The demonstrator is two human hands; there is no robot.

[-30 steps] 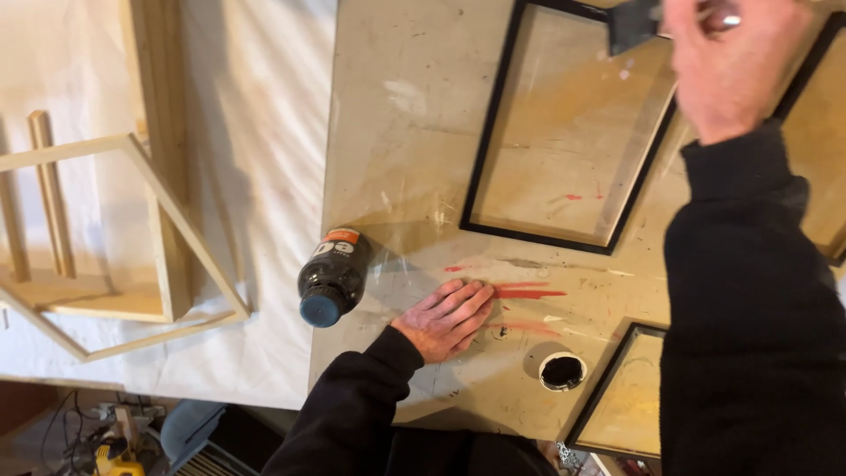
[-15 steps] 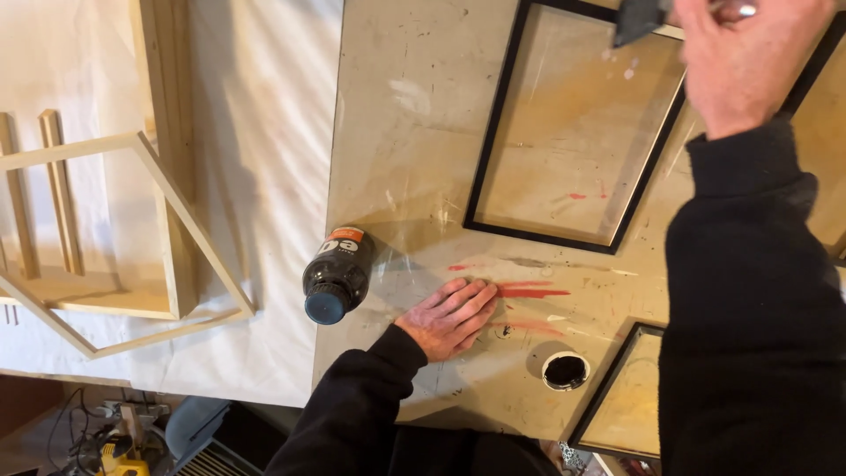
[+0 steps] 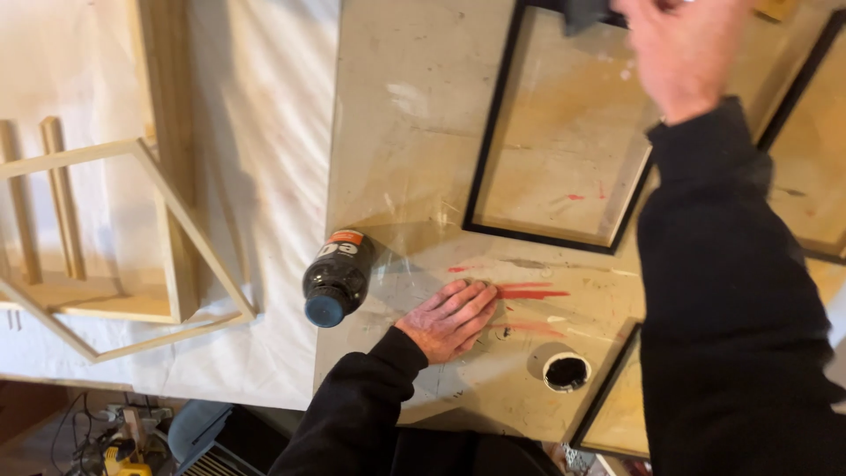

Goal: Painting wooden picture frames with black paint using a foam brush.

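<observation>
Head view: left hand [image 3: 451,319] lies flat, palm down, fingers spread and released, on the bench [image 3: 397,132], resting on a clear sheet [image 3: 414,264] that is hard to make out. Red streaks [image 3: 529,293] on the bench just right of the fingertips. Bottle [image 3: 337,278], dark with a blue cap, lies on its side at the bench's left edge, just left of the hand, not touching it. Right hand [image 3: 683,48] is raised at the top of the frame, blurred, over the upper edge of a black frame [image 3: 480,159]; it seems closed around a dark tool [image 3: 586,13], mostly cut off, so the grip is not clear. The frame lies flat on the bench, well above the left hand. Parts of two more black frames show at the right edge and lower right. Small round cup [image 3: 566,371] with black inside sits near the bench's front edge, right of the left hand. White sheet [image 3: 256,132] covers the floor to the left, with wood frames [image 3: 132,264] on it.
</observation>
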